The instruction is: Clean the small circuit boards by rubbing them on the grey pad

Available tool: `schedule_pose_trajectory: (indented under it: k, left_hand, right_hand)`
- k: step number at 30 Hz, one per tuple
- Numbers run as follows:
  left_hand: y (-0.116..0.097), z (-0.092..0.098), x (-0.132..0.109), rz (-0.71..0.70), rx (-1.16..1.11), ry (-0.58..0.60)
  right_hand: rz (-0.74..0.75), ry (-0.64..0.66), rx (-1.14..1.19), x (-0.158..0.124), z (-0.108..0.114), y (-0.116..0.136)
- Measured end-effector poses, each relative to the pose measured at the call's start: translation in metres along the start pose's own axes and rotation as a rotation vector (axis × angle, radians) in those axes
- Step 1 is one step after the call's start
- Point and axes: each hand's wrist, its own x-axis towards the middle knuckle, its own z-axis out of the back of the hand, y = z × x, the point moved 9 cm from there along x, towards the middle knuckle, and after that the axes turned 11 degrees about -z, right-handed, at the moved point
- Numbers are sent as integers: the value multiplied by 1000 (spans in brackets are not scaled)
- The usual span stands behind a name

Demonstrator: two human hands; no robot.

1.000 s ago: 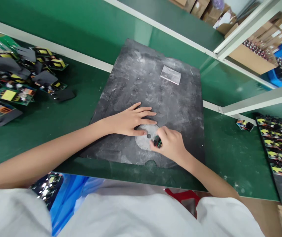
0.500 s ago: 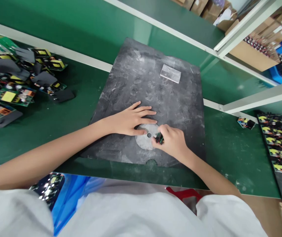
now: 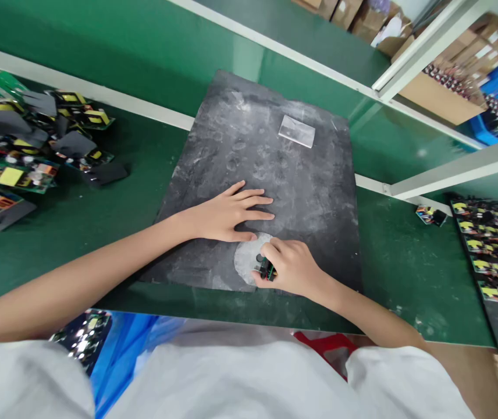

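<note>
My left hand [image 3: 227, 214] lies flat with fingers spread on a dark grey mat [image 3: 275, 169], its thumb touching the rim of a pale round disc [image 3: 245, 261] with a small hole. My right hand [image 3: 290, 267] is closed around a small circuit board component [image 3: 266, 269], black with red and green parts, pressed against the disc near the mat's front edge.
A small clear plastic piece [image 3: 296, 131] lies at the mat's far side. A heap of circuit boards [image 3: 26, 151] sits at the left on the green bench [image 3: 100, 215]; a tray of boards [image 3: 488, 250] and one loose board [image 3: 427, 215] at the right. Shelf rails cross behind.
My right hand has slid the component toward me and slightly left across the disc. My left hand stays flat on the mat.
</note>
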Motion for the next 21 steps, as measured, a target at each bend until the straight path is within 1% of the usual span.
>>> schedule_pose_trajectory:
  k: [2,5,13,16,19,21]
  left_hand:
    - [0,0,0,8,0,6]
    - [0,0,0,3,0,3]
    - [-1,0,-1,-9,-1,-34]
    - [-1,1,0,-7,-2,-29]
    - [-1,0,0,-5,-5,-20]
    - [-1,0,-1,-5,-2,-19]
  right_hand:
    - [-8,20,35,-1,-2,1]
    - [-59,25,12,0,-4,-5]
    - [-117,-14,-52,4,-1,-17]
    - [-104,-11,-52,1,2,-7]
    - [-32,18,17,-5,1,10]
    - [-25,13,28,-6,1,11]
